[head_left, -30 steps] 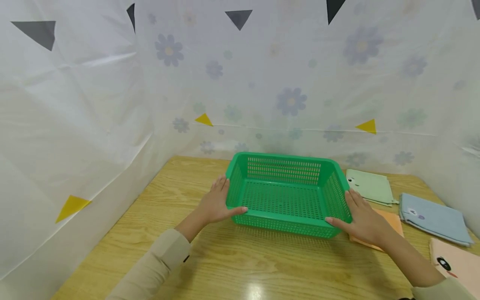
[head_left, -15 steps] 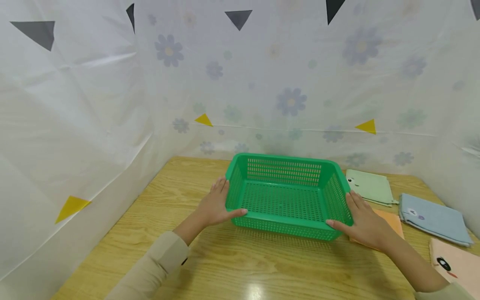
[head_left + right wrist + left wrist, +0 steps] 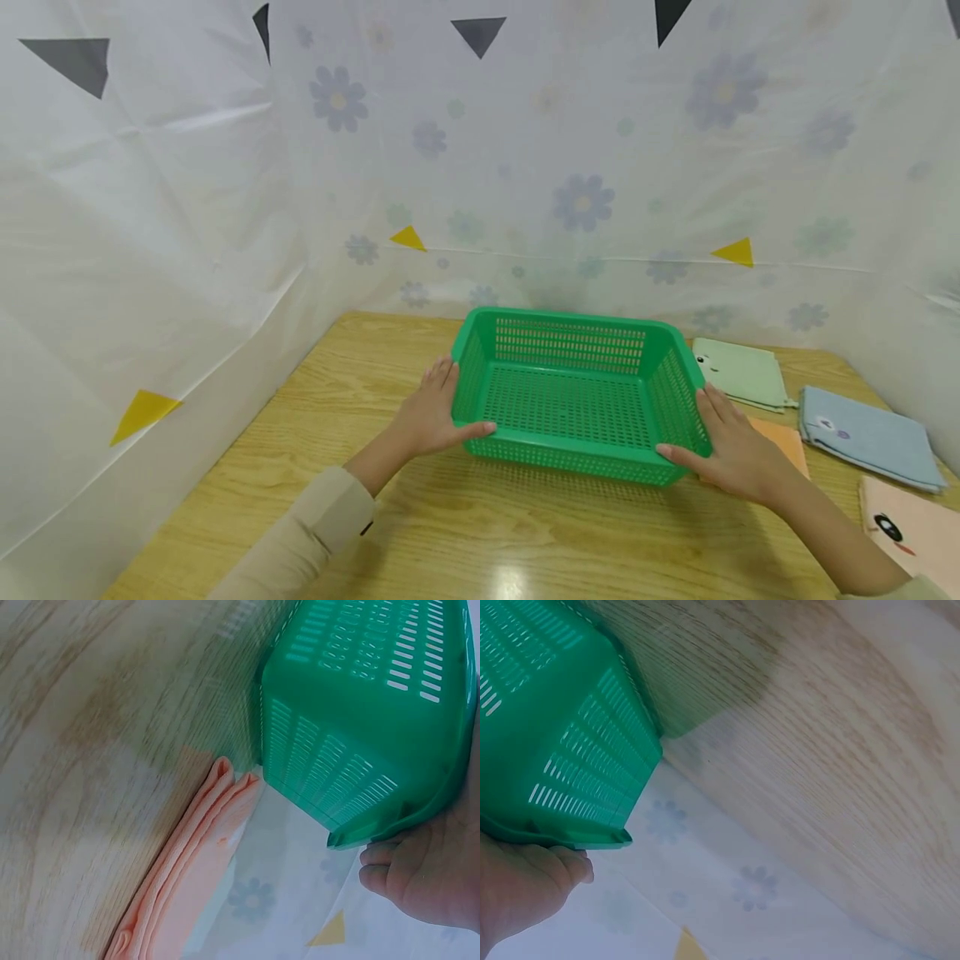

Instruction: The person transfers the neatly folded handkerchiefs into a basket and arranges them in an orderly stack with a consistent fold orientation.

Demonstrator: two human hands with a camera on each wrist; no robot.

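Note:
A green plastic basket [image 3: 573, 447] with slotted walls and nothing inside stands on the wooden table, toward the back. My left hand [image 3: 431, 418] holds its left end, thumb over the front rim and fingers along the outside. On the opposite end my right hand [image 3: 742, 450] holds it the same way. Both wrist views show fingertips under the rim, on the left hand [image 3: 532, 877] and on the right hand [image 3: 431, 874]. A folded orange towel [image 3: 783, 442] lies beside the basket, partly hidden behind my right hand; its stacked folds show in the right wrist view.
More folded towels with face designs lie on the right: a light green towel [image 3: 742, 372] at the back, a blue towel [image 3: 873, 437], and a pink towel [image 3: 918, 529] cut off by the frame edge. White flowered sheeting [image 3: 525, 150] encloses the table [image 3: 450, 533] behind and at the sides.
The basket's right end has shifted slightly toward me and to the right, with my right hand on it. My left hand stays nearly in place. The towels have not moved.

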